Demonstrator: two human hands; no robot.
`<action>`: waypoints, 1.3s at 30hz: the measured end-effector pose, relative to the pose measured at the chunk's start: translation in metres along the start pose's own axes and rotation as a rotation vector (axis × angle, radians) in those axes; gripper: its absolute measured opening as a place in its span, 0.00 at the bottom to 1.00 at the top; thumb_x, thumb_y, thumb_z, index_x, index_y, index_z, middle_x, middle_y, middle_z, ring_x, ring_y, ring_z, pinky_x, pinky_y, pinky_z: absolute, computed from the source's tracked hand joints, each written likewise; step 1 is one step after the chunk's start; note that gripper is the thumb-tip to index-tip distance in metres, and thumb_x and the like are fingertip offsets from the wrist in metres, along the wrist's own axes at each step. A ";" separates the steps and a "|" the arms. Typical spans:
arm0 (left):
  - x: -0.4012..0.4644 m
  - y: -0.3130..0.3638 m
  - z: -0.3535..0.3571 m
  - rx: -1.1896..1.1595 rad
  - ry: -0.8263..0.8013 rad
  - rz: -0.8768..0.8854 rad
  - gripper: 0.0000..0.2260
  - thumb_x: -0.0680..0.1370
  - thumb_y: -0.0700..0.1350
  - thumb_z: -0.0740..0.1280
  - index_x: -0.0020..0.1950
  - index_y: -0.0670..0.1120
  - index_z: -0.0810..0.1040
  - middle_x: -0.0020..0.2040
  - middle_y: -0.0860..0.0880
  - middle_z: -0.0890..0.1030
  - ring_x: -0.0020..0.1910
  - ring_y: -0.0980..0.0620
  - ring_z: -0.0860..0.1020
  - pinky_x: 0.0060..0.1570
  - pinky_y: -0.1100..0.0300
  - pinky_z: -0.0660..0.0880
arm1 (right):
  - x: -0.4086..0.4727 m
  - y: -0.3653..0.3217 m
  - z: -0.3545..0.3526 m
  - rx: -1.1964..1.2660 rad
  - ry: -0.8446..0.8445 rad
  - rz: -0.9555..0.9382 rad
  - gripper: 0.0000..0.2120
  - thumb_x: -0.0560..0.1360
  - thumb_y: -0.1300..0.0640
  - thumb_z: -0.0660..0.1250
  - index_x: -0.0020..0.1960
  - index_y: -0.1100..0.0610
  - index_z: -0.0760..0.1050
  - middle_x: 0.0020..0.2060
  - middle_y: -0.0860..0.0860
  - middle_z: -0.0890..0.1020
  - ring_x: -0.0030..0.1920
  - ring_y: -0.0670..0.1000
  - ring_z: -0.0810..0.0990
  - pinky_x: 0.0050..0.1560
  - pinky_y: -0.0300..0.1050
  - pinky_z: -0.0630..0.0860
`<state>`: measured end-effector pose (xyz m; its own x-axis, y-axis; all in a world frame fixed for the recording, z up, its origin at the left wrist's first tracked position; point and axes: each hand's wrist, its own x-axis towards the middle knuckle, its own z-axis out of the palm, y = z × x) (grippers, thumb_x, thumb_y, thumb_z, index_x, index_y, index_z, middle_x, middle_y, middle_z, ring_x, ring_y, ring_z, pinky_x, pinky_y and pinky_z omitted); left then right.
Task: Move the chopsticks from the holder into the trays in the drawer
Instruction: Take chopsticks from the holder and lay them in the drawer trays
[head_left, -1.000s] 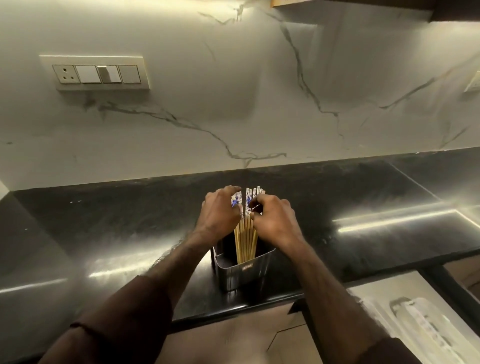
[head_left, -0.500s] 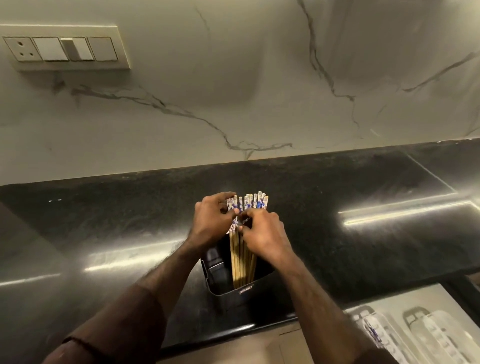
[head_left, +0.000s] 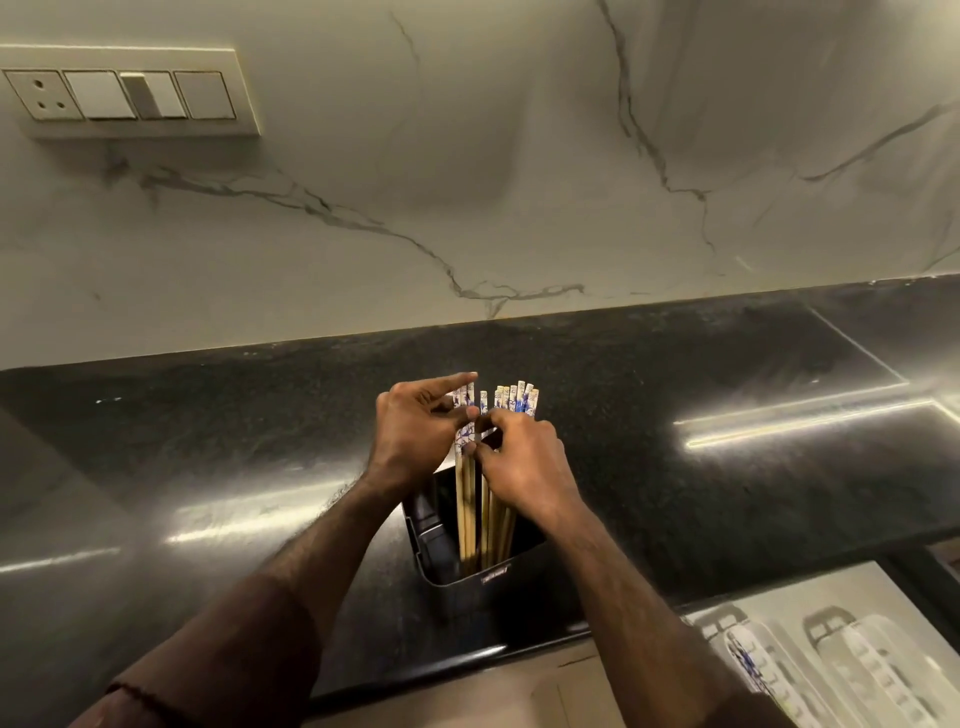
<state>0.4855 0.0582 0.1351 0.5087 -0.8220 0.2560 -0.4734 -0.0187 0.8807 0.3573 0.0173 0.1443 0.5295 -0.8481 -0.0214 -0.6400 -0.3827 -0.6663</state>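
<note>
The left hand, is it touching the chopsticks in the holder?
Touching. The head view shows the left hand pinching a few chopsticks apart from the bunch.

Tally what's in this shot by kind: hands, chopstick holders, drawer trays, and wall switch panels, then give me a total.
Hands: 2 (left hand, right hand)
Chopstick holders: 1 (holder, dark, on the counter)
Drawer trays: 2 (left tray, right tray)
Wall switch panels: 1 (switch panel)
Total: 6
</note>
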 end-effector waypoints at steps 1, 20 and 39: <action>0.000 0.006 -0.003 -0.025 0.001 0.013 0.18 0.70 0.39 0.76 0.59 0.47 0.82 0.41 0.47 0.86 0.40 0.54 0.85 0.46 0.56 0.83 | -0.001 -0.002 -0.002 0.012 0.017 -0.017 0.15 0.78 0.53 0.69 0.64 0.53 0.76 0.53 0.49 0.83 0.42 0.41 0.79 0.42 0.33 0.74; -0.020 0.169 -0.080 -0.338 -0.215 0.411 0.16 0.70 0.35 0.75 0.57 0.47 0.83 0.42 0.47 0.87 0.41 0.49 0.86 0.40 0.55 0.83 | -0.104 -0.046 -0.090 0.426 0.093 -0.191 0.08 0.78 0.59 0.67 0.56 0.56 0.80 0.48 0.51 0.85 0.49 0.48 0.85 0.54 0.55 0.82; -0.118 0.253 0.088 -0.586 -0.388 0.137 0.14 0.71 0.34 0.74 0.54 0.47 0.83 0.40 0.44 0.86 0.41 0.46 0.86 0.37 0.58 0.81 | -0.284 0.118 -0.194 0.509 -0.084 0.177 0.10 0.77 0.56 0.68 0.55 0.60 0.79 0.46 0.56 0.86 0.45 0.55 0.86 0.44 0.53 0.84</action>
<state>0.2423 0.1000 0.2923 0.1283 -0.9404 0.3150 0.0052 0.3183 0.9480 0.0231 0.1418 0.2165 0.4941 -0.8431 -0.2121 -0.3839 0.0073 -0.9233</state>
